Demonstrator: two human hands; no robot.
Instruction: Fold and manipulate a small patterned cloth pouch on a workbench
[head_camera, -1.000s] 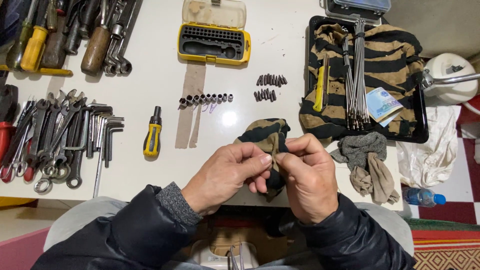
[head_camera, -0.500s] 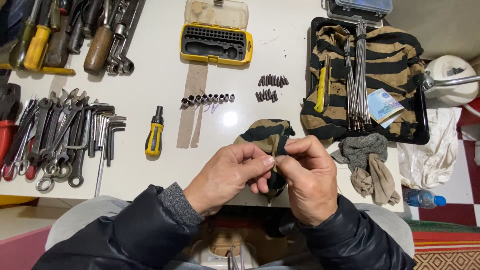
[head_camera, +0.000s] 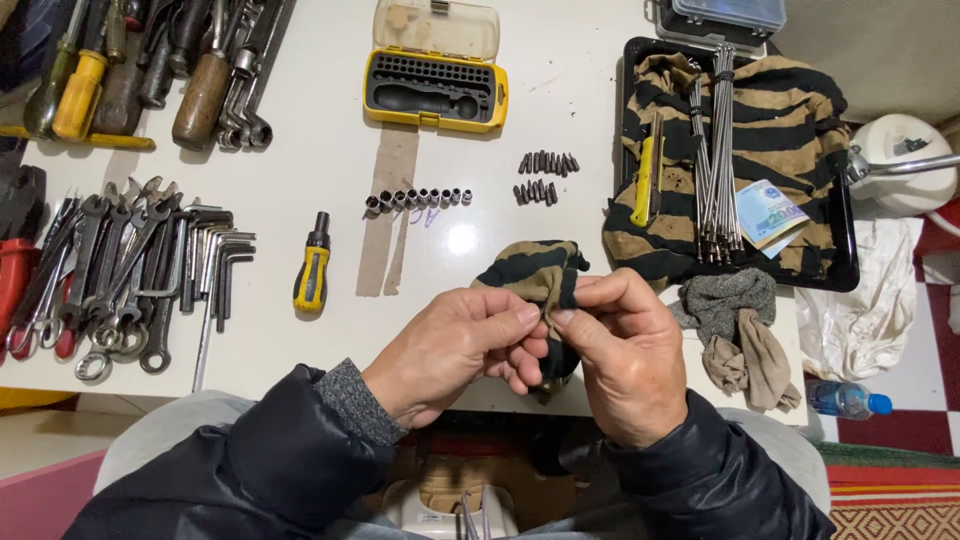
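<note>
Left hand: left hand (head_camera: 455, 345), lower centre of the frame, fingers curled, thumb and forefinger pinching a fold of the striped rag (head_camera: 535, 275).
Right hand: right hand (head_camera: 625, 360), just right of the left one, thumb and forefinger pinched on the same fold; the two thumbs nearly touch.
Striped rag: tan and black, bunched, held between both hands over the near edge of the table (head_camera: 300, 350); its top sticks up above the fingers, a dark end hangs below the palms. Whether anything is wrapped inside, cannot tell.
Sleeves: dark jacket on both arms, grey knit cuff (head_camera: 360, 400) showing at the left wrist.
Above the hands: row of small sockets (head_camera: 418, 198) on a strip of brown tape; to the right, two short rows of screwdriver bits (head_camera: 543, 176).
Left of the hands: short yellow-and-black screwdriver (head_camera: 313, 265), lying apart from the rag.
Far left: spread of wrenches (head_camera: 110, 265) and hex keys (head_camera: 220, 262).
Upper left: larger tools with wooden and yellow handles (head_camera: 150, 60).
Top centre: open yellow bit case (head_camera: 435, 90), lid up.
Right: black tray (head_camera: 850, 255) lined with a striped cloth, carrying a bundle of thin metal rods (head_camera: 715, 150), a yellow utility knife (head_camera: 645, 180) and a banknote (head_camera: 768, 212).
Below the tray: grey sock (head_camera: 730, 300) and a tan one, crumpled at the table edge.
Lower right: plastic bottle with blue cap (head_camera: 845, 400), off the table.
</note>
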